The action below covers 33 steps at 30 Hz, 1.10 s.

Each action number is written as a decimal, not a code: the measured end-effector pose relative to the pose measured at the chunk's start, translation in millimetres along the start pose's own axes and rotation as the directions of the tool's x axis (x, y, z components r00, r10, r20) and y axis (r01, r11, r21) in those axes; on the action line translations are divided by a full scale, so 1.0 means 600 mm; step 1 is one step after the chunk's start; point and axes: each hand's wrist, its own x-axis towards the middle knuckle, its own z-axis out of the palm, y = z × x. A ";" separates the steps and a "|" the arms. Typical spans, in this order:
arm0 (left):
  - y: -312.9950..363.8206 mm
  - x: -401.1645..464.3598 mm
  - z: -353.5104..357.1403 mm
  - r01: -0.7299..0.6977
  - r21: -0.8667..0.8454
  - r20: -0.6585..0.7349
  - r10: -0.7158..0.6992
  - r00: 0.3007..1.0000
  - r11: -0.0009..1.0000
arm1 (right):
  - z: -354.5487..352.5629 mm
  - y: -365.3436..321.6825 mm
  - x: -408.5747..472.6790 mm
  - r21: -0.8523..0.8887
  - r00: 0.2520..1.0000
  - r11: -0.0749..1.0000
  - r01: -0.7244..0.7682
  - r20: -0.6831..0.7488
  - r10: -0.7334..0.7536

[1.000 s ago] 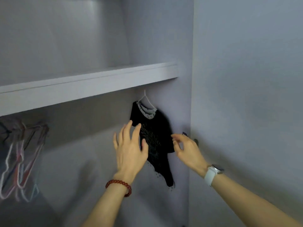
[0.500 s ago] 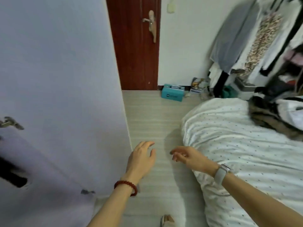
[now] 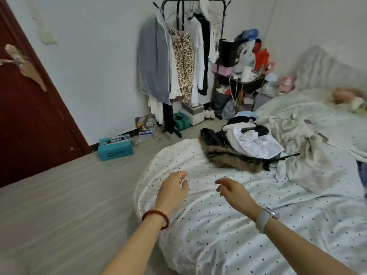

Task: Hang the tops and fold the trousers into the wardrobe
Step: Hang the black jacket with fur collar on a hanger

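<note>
Both hands' grip loose, empty, over dotted bed; clothes pile beyond.

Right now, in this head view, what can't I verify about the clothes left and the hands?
- Clothes pile on the bed, head view: garments overlap, so tops and trousers cannot be told apart or counted.
- Wardrobe: outside the frame, so what hangs in it is unseen.
- Left hand and right hand: whether they touch the bed cannot be told.
- Bedside shelf: items blurred, small.
</note>
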 end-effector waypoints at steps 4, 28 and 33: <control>0.014 0.147 0.041 -0.030 -0.001 0.115 0.030 0.993 1.000 | -0.042 0.060 0.117 -0.108 0.987 0.986 -0.126 -0.110 0.114; -0.019 0.647 0.252 -0.461 0.003 0.620 0.360 0.697 0.887 | -0.102 0.183 0.446 -0.066 0.791 0.889 -0.454 -0.489 0.368; 0.126 0.653 0.250 -0.624 0.023 0.595 0.491 0.636 0.781 | -0.246 0.078 0.357 0.030 0.717 0.955 -0.295 -0.653 0.242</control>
